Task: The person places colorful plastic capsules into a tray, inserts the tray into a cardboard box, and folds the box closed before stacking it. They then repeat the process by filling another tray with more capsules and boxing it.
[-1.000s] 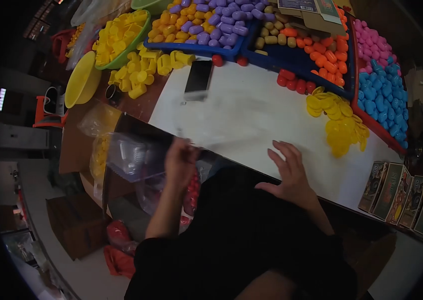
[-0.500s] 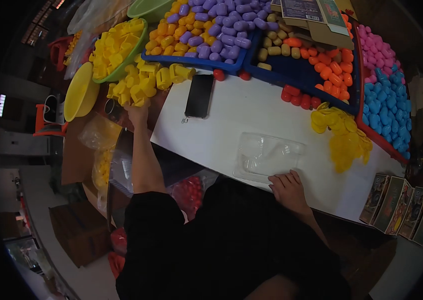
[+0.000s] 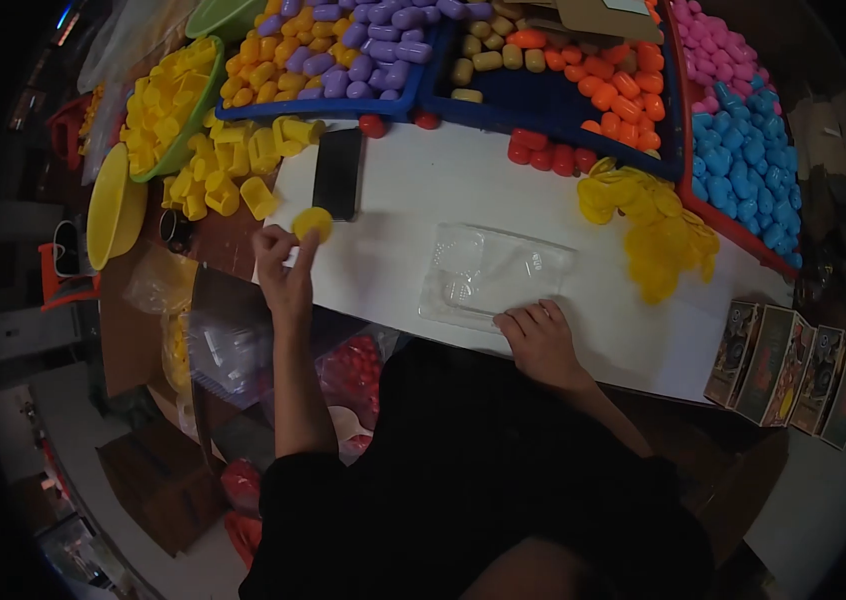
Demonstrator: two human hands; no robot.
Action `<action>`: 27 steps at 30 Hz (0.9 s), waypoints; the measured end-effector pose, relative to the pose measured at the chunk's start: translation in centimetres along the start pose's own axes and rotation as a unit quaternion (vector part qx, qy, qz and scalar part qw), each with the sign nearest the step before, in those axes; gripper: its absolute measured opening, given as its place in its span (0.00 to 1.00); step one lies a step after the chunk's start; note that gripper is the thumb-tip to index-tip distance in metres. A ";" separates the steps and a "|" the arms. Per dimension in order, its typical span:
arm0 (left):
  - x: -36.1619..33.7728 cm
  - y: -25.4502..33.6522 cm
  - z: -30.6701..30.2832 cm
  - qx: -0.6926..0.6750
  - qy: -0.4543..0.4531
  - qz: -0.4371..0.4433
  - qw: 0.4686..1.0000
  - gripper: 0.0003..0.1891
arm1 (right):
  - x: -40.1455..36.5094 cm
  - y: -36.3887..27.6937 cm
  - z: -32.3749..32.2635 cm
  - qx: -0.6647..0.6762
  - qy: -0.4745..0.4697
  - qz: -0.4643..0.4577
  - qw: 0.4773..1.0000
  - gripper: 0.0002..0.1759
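Note:
My left hand (image 3: 288, 262) is over the left end of the white table, its fingers pinching a round yellow plastic cup (image 3: 312, 223) that shows end-on. Just above it lie a black phone (image 3: 338, 175) and a loose pile of yellow cups (image 3: 226, 160). A clear plastic blister tray (image 3: 496, 275) with moulded hollows lies flat in the middle of the table. At its near right edge, my right hand (image 3: 540, 340) has curled fingers on the rim; the thumb is hidden.
Blue trays of purple and yellow capsules (image 3: 343, 55) and orange capsules (image 3: 623, 95) line the back. Blue pieces (image 3: 748, 175) fill a red-edged tray at right. Yellow discs (image 3: 658, 235), red pieces (image 3: 548, 155) and printed boxes (image 3: 788, 370) are on the table. A green bowl (image 3: 215, 100) holds yellow cups.
My left hand has come away from the yellow pile towards me and right, now with a yellow cup. My right hand's fingers have curled more at the tray's edge. The view has shifted.

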State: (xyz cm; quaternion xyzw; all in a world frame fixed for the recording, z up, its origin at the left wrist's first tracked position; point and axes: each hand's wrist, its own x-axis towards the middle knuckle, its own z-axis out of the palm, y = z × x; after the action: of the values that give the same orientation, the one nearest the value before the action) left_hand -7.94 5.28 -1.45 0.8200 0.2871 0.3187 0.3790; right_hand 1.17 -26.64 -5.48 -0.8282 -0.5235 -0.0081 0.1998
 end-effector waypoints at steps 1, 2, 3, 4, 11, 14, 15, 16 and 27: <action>-1.0 1.9 1.0 -0.156 -0.085 -0.084 0.981 0.11 | 0.0 0.0 0.1 -0.003 0.006 -0.002 1.000 0.10; -2.1 3.6 2.1 -0.305 -0.166 -0.167 0.923 0.11 | 0.0 0.0 0.1 -0.005 0.003 0.004 1.000 0.10; -3.2 5.2 3.3 -0.320 -0.221 -0.210 0.897 0.11 | -0.1 0.0 0.2 0.001 -0.005 0.003 1.000 0.12; -3.9 6.2 4.2 -0.332 -0.276 -0.250 0.867 0.11 | 0.0 0.1 0.2 0.007 -0.012 0.002 1.000 0.14; -7.6 4.7 7.8 -0.015 -0.297 0.132 0.946 0.10 | 3.2 2.0 -3.9 0.184 0.009 0.018 0.983 0.13; -8.9 3.9 9.1 -0.086 -0.255 0.138 0.953 0.09 | 10.2 6.6 -3.8 0.041 0.151 0.036 0.987 0.15; -9.1 3.2 9.4 -0.126 -0.238 0.097 0.958 0.09 | 12.6 7.9 -2.9 -0.113 0.103 0.052 0.987 0.14; -9.2 2.6 9.7 -0.166 -0.220 0.057 0.960 0.09 | 14.4 8.7 -1.7 -0.262 0.052 0.070 0.961 0.13; -8.0 2.2 10.9 -0.110 -0.204 0.225 0.946 0.15 | 17.5 9.7 0.9 -0.338 0.032 0.057 0.939 0.08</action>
State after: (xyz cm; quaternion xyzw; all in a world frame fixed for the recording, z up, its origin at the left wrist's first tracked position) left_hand -4.43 -6.33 -7.68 0.8641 -0.0249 0.2510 0.4355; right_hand 17.36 -14.77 -5.56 -0.8745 -0.4354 -0.2000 -0.0755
